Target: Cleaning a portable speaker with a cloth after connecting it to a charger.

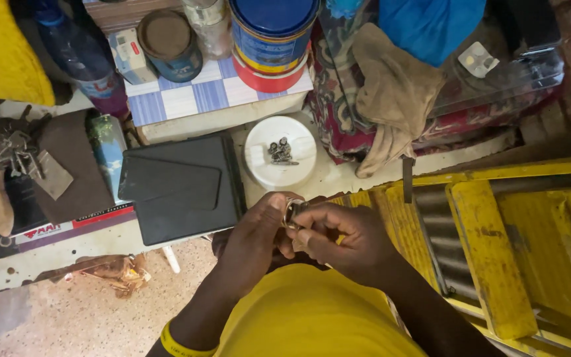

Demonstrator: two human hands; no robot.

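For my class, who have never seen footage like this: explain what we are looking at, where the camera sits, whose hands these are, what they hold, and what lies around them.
There is one picture, taken by a camera worn on a person's head and looking down, so you see their yellow shirt and their own two bare hands. The left hand and right hand meet around a small metal part; what it is cannot be told. Just beyond lies a round white lid holding little metal pieces, beside a black flat case. Further off stand paint tins on a checked tile. A yellow metal frame is at the right.
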